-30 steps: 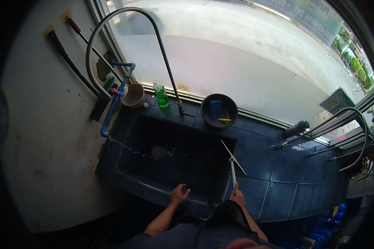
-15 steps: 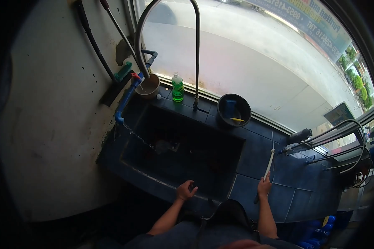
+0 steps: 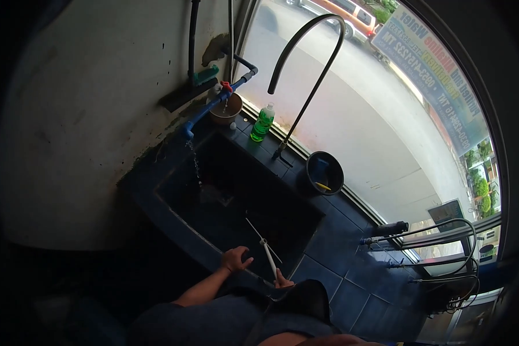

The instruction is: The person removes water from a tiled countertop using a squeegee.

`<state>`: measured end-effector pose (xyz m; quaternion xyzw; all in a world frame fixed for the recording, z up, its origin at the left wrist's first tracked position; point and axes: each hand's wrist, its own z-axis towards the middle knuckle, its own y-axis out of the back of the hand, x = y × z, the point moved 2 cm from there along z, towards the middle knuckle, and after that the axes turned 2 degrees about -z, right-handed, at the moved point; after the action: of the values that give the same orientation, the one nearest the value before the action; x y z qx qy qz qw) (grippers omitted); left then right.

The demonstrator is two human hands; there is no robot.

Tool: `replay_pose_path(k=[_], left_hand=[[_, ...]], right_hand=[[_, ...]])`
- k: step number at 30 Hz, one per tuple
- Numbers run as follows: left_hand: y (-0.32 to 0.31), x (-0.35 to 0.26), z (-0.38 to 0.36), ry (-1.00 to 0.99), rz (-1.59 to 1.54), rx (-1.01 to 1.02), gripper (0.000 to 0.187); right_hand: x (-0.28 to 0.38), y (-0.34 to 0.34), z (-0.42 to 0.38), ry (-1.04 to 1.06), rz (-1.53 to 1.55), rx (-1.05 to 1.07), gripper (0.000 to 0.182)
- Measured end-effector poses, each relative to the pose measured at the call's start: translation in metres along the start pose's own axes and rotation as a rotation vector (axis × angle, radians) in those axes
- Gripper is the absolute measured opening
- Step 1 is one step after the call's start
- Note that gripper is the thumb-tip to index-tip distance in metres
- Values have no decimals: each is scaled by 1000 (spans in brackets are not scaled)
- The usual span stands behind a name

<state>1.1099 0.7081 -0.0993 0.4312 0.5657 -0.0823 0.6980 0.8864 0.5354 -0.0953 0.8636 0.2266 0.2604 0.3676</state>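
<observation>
My left hand (image 3: 235, 260) is at the near edge of the dark sink (image 3: 190, 228), its fingers curled round something small and dark that I cannot make out. My right hand (image 3: 282, 281), low at the sink's near right corner, grips a white rod (image 3: 269, 258). A thin pale stick crosses the rod's far end, over the basin. Water runs from the blue pipe (image 3: 205, 113) into the sink's far left part.
Behind the sink stand a brown pot (image 3: 232, 111), a green bottle (image 3: 262, 123), a tall curved faucet (image 3: 307, 104) and a black basin (image 3: 309, 173) holding blue and yellow items. Hoses (image 3: 444, 228) rise at the right. A brush leans on the left wall.
My right hand has carried the white rod left, from over the tiled counter to over the sink. The view has turned, and a vehicle now shows through the window.
</observation>
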Motion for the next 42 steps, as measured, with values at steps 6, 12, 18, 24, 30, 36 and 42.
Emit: replay_pose_path(k=[6,12,18,24,30,36,42], left_hand=[[5,1,-2,12,-4,-10,44],[1,10,-3,61,-8,-45,43],[6,8,-4,-33,38,-155,43],[4,12,-1,-65,56,-203,39],[7,10,1,-80,36,-209,39],[3,14,1,-90,61,-181,38],[6,12,3,-92,61,-183,37]], right_hand=[[-11,31,-8,256,-17,-211,68],[-24,101,-3,-84,87,-537,62],[-136,67,10,-396,157,-643,66],[-161,26,22,-494,164,-346,85],[-56,41,10,-529,-105,-502,85],[-27,30,4,-490,-80,-447,80],[-41,-13,-1,-17,-76,-288,80]])
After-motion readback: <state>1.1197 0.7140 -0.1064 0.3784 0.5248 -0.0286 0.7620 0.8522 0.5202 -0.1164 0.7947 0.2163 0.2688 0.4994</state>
